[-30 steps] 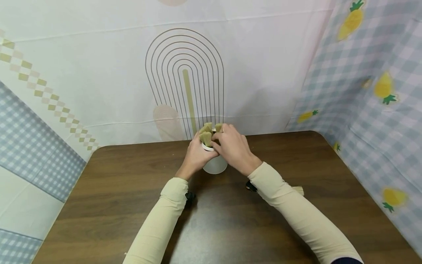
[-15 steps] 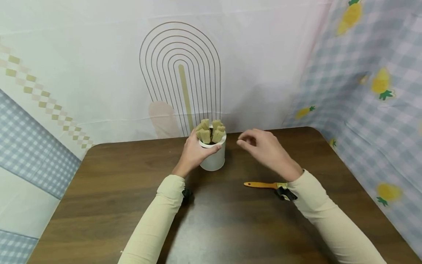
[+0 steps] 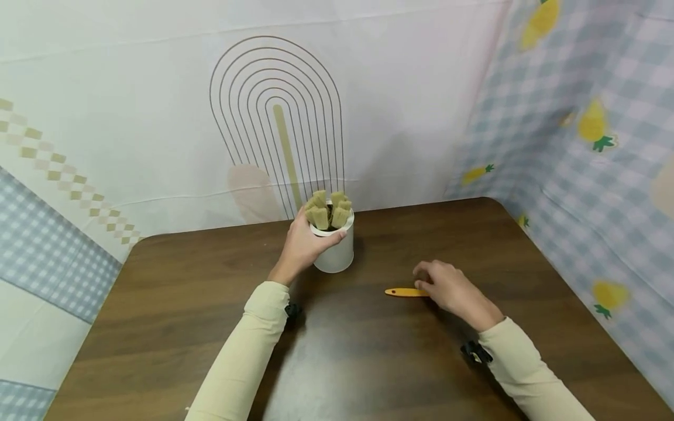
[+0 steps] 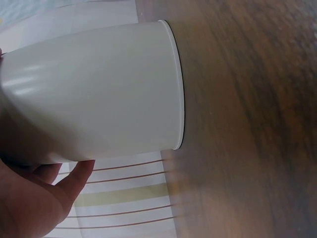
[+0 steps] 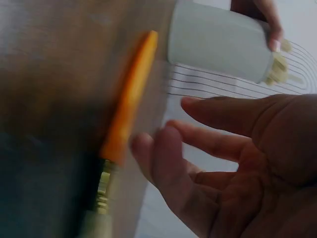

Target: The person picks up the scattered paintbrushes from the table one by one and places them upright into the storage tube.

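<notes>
A white cylindrical pot stands upright on the table with several pale brush heads sticking up from its mouth. My left hand grips the pot near its rim, thumb along the near side; in the left wrist view, fingers curl beneath its pale wall. To the right, a paintbrush with an orange handle lies flat. My right hand hovers over its bristle end, hiding it in the head view. The right wrist view shows loosely bent fingers apart from the brush, whose metal band looks blurred.
The brown wooden table runs back to a white patterned cloth hanging close behind the pot. A checked cloth with pineapples borders the table on the right.
My right hand has left the pot's mouth and moved right and down to above the paintbrush. It held a brush head at the rim before. The left hand keeps its grip on the pot.
</notes>
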`<act>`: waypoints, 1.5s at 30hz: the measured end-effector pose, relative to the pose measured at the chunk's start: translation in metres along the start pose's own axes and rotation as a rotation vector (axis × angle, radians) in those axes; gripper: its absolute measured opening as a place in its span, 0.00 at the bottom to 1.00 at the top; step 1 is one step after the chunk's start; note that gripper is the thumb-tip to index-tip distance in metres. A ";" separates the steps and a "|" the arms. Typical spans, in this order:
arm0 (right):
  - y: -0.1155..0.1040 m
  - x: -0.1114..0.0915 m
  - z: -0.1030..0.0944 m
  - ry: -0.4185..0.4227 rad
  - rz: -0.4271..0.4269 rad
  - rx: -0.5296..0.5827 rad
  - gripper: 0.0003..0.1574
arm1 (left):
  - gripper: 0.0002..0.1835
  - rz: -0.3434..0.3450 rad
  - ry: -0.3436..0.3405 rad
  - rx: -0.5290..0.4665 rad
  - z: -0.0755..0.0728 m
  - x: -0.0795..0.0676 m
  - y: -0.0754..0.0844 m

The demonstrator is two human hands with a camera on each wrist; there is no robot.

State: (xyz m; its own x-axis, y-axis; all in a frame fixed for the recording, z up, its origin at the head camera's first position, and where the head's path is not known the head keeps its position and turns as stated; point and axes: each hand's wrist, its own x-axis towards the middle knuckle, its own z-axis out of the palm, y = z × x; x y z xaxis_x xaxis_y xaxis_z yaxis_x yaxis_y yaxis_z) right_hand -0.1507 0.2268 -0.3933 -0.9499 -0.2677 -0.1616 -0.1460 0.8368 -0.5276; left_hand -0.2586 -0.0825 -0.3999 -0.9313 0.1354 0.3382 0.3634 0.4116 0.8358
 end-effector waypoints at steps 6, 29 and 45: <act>0.008 -0.006 0.015 0.026 -0.039 -0.141 0.06 | 0.50 -0.008 -0.008 0.004 0.007 -0.001 0.002; 0.025 -0.001 0.012 0.207 -0.131 -0.086 0.08 | 0.50 -0.007 0.008 0.029 0.001 0.000 0.001; 0.025 0.025 0.009 -0.011 0.270 0.140 0.25 | 0.50 -0.008 0.014 0.008 0.000 -0.002 0.001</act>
State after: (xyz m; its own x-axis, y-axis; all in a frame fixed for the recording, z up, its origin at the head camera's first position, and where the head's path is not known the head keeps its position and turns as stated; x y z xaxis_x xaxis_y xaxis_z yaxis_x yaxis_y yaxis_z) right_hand -0.1760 0.2369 -0.4184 -0.9460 -0.0503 -0.3203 0.1516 0.8045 -0.5743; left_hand -0.2567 -0.0825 -0.4000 -0.9338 0.1192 0.3375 0.3554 0.4196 0.8352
